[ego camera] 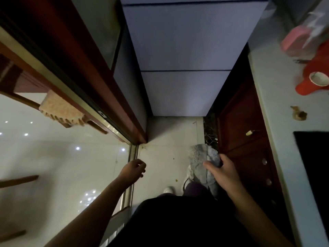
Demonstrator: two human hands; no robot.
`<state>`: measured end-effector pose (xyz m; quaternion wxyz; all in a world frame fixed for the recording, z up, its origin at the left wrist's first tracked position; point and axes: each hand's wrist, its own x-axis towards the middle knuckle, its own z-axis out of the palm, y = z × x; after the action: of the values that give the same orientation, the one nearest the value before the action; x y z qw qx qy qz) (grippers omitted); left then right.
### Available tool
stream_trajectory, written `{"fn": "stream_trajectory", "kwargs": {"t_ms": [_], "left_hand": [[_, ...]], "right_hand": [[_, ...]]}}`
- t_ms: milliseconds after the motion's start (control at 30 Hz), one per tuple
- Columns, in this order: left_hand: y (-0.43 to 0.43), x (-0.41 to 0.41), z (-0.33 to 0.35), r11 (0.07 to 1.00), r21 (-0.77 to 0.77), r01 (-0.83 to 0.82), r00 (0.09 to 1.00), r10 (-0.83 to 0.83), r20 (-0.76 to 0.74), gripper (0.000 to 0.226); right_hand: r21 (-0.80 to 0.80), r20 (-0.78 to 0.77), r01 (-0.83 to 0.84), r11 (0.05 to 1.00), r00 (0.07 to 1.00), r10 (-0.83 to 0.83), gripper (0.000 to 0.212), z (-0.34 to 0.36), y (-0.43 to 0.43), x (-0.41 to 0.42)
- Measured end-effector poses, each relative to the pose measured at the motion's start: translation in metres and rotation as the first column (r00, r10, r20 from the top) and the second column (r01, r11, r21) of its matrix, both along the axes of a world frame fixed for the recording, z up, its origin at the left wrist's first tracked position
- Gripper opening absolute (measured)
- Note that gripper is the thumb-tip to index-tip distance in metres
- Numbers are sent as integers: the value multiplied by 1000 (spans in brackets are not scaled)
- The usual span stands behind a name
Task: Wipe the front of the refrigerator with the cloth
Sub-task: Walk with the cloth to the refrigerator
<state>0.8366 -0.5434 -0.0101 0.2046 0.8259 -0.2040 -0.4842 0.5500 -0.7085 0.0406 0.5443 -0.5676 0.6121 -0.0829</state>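
red jug (pixel 316 75), pink box (pixel 294 41)

Floor (pixel 165 139): pale tile, dimly lit, with small crumbs scattered on it, one yellowish speck near the person's white shoe (pixel 168 189). The refrigerator (pixel 181 90) stands directly on it, between a sliding door frame (pixel 99 97) and a dark wood cabinet (pixel 243 139).

Desk (pixel 272 97): pale top, at the right. Lying on it: a red item (pixel 315 68) bearing a small white cup (pixel 319 78), a blurred pink box (pixel 293 39), a brown scrap (pixel 299 114), and a black mat (pixel 315 154) at the near edge.
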Motion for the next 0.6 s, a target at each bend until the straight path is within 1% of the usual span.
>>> {"fn": "stream_trajectory", "kwargs": {"t_ms": [33,133,200,300,333,367,433,467,600], "left_hand": [[-15,7,-2,1000,6,-3,1000,3,5,16],[-42,27,-11,996,68,-62,998,62,-4,17],[-50,37,-17,982,123,-141,990,143,-8,16],[-52,46,-19,942,220,-253,965,261,-12,19],[-52,48,-18,925,240,-295,952,307,-10,19],[-52,51,-17,904,254,-344,933,360,-15,18],[-56,58,-16,869,268,-417,899,437,-19,18],[-59,63,-15,860,280,-427,894,449,-14,19],[-82,84,-9,841,280,-463,875,484,-7,22]], "right_hand": [[3,-2,0,1000,1000,0,34,-4,-16,8],[32,2,-38,999,999,38,28,-15,-70,36],[36,22,-96,995,995,95,27,-16,-107,59],[38,35,-187,982,982,186,19,-10,-159,94],[29,50,-225,974,973,223,25,-6,-175,106],[21,61,-260,965,964,259,28,-3,-190,117],[13,77,-316,949,946,315,23,1,-217,138],[0,83,-337,942,938,336,21,3,-229,148],[-38,90,-319,947,943,322,22,8,-259,178]]}}
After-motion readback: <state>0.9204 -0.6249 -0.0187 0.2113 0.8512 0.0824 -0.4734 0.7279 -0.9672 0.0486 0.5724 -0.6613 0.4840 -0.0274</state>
